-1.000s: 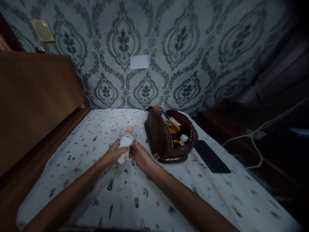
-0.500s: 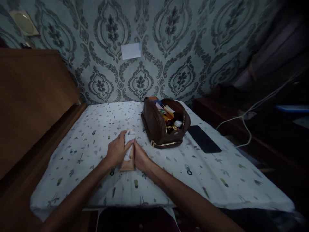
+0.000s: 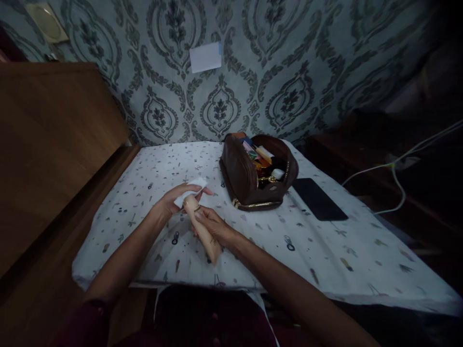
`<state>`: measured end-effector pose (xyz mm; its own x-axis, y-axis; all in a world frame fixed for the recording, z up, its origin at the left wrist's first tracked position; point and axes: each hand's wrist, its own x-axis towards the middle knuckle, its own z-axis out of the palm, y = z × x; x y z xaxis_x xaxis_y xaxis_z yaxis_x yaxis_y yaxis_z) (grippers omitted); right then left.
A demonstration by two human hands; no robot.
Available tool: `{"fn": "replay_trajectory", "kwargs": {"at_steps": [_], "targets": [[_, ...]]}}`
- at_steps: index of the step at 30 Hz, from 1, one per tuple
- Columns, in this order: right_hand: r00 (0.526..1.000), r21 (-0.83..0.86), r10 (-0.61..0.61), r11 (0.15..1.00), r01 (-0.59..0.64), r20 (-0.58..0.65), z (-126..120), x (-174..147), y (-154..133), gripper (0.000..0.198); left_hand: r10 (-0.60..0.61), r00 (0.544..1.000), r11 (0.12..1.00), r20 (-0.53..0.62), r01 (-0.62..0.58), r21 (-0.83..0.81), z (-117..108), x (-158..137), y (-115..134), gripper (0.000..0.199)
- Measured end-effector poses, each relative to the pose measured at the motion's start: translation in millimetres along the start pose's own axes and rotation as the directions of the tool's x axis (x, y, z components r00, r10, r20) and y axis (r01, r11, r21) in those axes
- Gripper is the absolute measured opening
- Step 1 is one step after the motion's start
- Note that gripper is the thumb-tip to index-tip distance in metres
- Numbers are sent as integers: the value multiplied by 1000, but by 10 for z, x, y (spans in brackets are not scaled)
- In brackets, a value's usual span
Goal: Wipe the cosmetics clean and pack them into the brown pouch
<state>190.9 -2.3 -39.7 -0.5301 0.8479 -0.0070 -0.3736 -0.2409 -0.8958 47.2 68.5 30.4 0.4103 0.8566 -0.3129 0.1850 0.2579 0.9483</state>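
A beige squeeze tube (image 3: 207, 237) is gripped in my right hand (image 3: 213, 224), tilted with its flat end toward me and its capped end pointing away. My left hand (image 3: 170, 200) holds a white tissue (image 3: 185, 196) between thumb and fingers, right beside the cap end of the tube. Both hands are close together above the patterned cloth. To their right stands an open brown toiletry bag (image 3: 238, 173), packed with small bottles and tubes.
A dark phone (image 3: 320, 199) lies flat to the right of the bag. The white printed cloth (image 3: 137, 241) covers the table up to the wallpapered wall. A wooden cabinet (image 3: 54, 125) borders the left side, and pale cables (image 3: 372, 168) hang at the right.
The tissue has come off the tube's side into my left hand. My right hand has lifted and tilted the tube. The view has shifted slightly left and down.
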Motion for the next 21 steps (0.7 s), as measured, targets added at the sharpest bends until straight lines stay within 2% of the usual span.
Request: {"fn": "replay_trajectory", "kwargs": {"at_steps": [2,4,6,8,11,13,16,19,21], "targets": [[1000,20,8,1000,-7,-27,-2,10,23,58,6,1000,991,-8,-7,-134,55,-23,-59,44],[996,46,15,999,-11,-83,5,33,36,59,35,997,962,-65,-51,-270,129,-9,-127,50],[990,77,28,997,-17,-139,18,61,34,60,87,978,921,-190,-152,-359,212,30,-198,54],[983,123,59,992,-37,-175,27,90,27,62,126,934,900,-335,-250,-358,295,70,-269,59],[961,208,141,974,-92,-238,17,134,23,67,215,881,948,-422,-292,-124,409,87,-368,63],[938,242,181,964,-110,-295,-8,165,21,70,353,861,935,-367,-340,101,480,60,-431,61],[919,240,144,969,-55,-368,-65,210,14,70,538,815,819,-215,-445,362,586,-27,-538,62],[904,181,44,983,37,-424,-134,213,20,67,580,808,711,-98,-444,546,693,-155,-676,68],[909,103,-9,993,57,-417,-179,174,44,59,602,798,627,-35,-445,640,767,-245,-774,68]]}}
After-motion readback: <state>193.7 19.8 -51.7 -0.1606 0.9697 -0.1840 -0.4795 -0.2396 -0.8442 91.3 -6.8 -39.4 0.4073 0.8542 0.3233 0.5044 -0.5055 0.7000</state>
